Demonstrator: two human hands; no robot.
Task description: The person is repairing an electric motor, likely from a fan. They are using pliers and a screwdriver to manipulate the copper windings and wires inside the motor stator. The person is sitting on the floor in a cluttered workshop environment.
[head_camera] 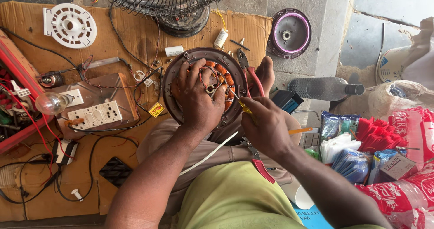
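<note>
Down on the person's lap sits a big round fan motor (pixel 199 86), flat side up, with orange wire coils in a ring. To do this well, I think the motor must be kept steady. The left hand (pixel 196 98) presses flat on it, fingers spread. The right hand (pixel 266 127) grips a thin yellow screwdriver (pixel 242 104) tight. Its long tip points up-left, toward the coils.

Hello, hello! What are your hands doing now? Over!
Left hand flat on fan motor stator. Right hand holds screwdriver at copper windings. Pliers beside it.
</note>
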